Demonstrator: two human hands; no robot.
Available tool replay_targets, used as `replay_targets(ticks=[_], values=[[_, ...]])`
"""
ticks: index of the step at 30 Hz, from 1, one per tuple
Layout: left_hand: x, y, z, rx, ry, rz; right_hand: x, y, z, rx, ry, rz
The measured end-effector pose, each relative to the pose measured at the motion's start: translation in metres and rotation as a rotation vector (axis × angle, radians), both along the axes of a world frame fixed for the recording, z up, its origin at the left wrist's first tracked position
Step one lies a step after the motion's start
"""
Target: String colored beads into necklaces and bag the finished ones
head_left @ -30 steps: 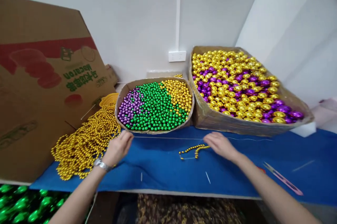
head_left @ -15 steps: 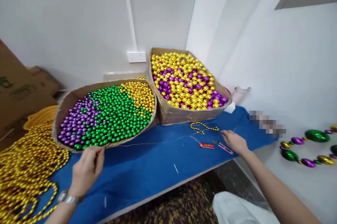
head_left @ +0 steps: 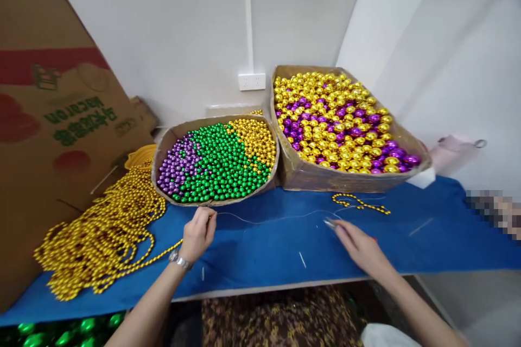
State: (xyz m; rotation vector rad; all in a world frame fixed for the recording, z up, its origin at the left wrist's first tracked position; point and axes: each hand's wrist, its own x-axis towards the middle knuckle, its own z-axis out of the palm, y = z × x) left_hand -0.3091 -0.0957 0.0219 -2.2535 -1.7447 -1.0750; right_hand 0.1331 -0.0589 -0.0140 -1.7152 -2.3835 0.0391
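My left hand (head_left: 199, 233) is closed in a pinch on a thin white thread (head_left: 277, 218) that runs to the right over the blue cloth (head_left: 252, 254). Palm down to its right is my right hand (head_left: 360, 245), fingers closed round small snips whose metal tip (head_left: 329, 223) sticks out by the thread. A short strand of small gold beads (head_left: 360, 204) lies just beyond that hand. Behind my left hand sits a cardboard tray (head_left: 163, 146) of small purple, green and gold beads.
A bigger cardboard box (head_left: 325, 177) of large gold and purple beads stands at the back right. A heap of gold bead strings (head_left: 101, 227) lies left, against a large leaning carton (head_left: 49, 119). Large green beads (head_left: 61, 328) show below the table edge. The white wall is close behind.
My right hand has come back left from the snips' spot at the right and now holds them near the thread. The view swung left. My left hand keeps its pinch.
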Motion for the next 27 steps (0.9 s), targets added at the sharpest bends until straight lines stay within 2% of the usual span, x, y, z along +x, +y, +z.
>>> replay_targets(ticks=[2,6,9,12,15,19,23,27], values=[[0.0,-0.002,0.001,0.003,-0.012,0.01,-0.043,0.004,-0.001,-0.039,-0.021,0.106],[0.001,-0.005,0.003,0.019,-0.029,0.02,-0.102,0.015,-0.005,-0.067,-0.103,0.154],[0.002,-0.006,0.005,0.026,-0.031,0.029,-0.121,0.023,-0.008,-0.081,-0.141,0.174],[0.0,-0.007,0.007,0.035,-0.019,0.035,-0.127,0.026,-0.011,-0.099,-0.147,0.18],[-0.004,-0.007,0.003,0.068,0.013,0.04,-0.117,0.03,-0.012,-0.108,-0.134,0.141],[-0.01,0.002,-0.019,0.073,0.155,0.047,-0.073,0.05,-0.009,-0.083,-0.11,-0.001],[-0.001,0.016,-0.042,-0.168,0.316,0.064,-0.023,0.068,-0.008,-0.048,-0.083,-0.075],[0.014,0.016,-0.051,-0.332,0.389,0.125,-0.005,0.074,-0.019,0.03,-0.001,0.037]])
